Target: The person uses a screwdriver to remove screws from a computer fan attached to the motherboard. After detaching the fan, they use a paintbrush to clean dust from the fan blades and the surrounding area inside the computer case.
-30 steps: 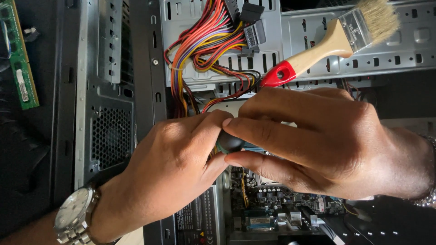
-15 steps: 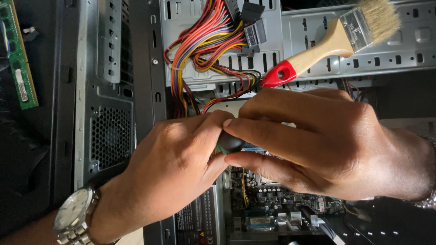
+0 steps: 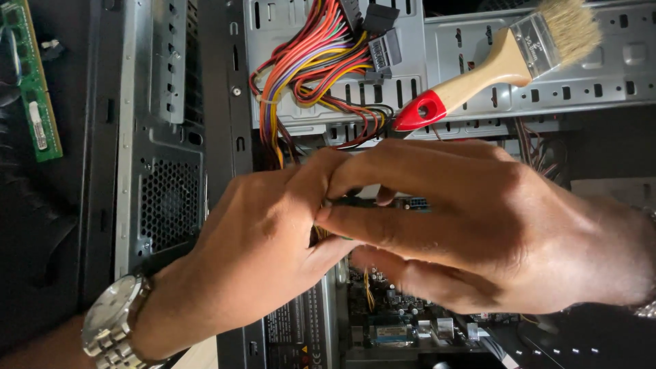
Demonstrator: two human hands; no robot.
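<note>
Both hands' fingers [image 3: 383, 229] pinch a mostly hidden green part [image 3: 355, 202] between them, above the motherboard [image 3: 396, 321]

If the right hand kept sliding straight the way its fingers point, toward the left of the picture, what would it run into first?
The left hand: the right hand already has its fingertips against the left hand's fingers, over a small part that is mostly hidden between them. Beyond that lies the perforated grille of the grey computer case, though depth is hard to judge.
</note>
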